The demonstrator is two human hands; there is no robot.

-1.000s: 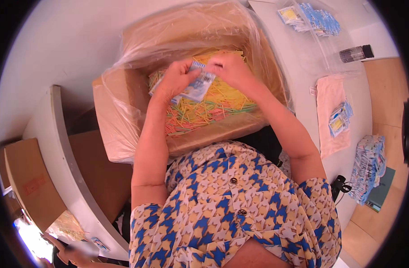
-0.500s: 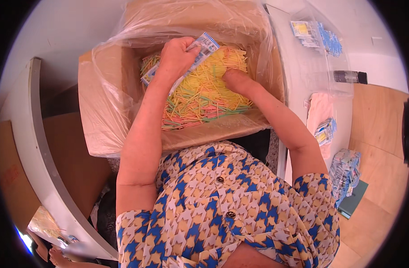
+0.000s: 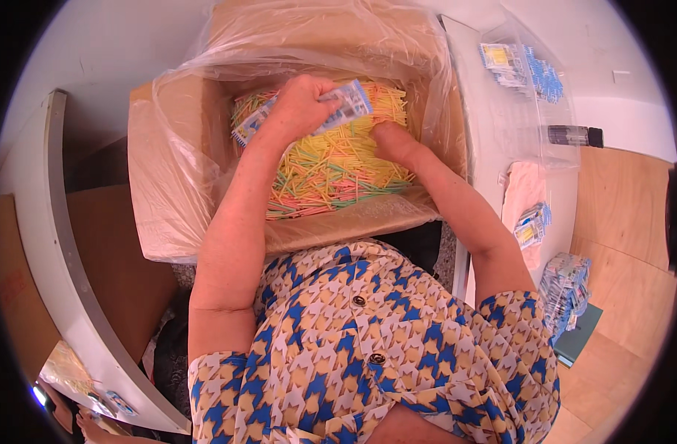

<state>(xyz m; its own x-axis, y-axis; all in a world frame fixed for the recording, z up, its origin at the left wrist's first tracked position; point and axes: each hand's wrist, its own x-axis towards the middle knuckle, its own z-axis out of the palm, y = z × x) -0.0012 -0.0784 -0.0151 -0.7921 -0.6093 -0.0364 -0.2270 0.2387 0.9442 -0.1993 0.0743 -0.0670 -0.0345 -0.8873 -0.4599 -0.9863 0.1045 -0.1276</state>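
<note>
A large cardboard box lined with clear plastic film stands in front of me, filled with thin short sticks in yellow, pink and green. Over the sticks, my left hand is closed on a flat blue-and-clear plastic packet. Packet film shows on both sides of that hand; whether it is one packet or several, I cannot tell. My right hand reaches down into the yellow sticks on the right side of the box, and its fingers are hidden there.
To the right, a white table bears a clear plastic bin with blue packets, a pink cloth and more packets on it. A bundle of packets lies lower right. At lower left, part of another person's hand shows.
My left hand has dropped slightly and turned the packet flatter, its right end swinging down and to the right. My right hand stays at the sticks, a little lower.
</note>
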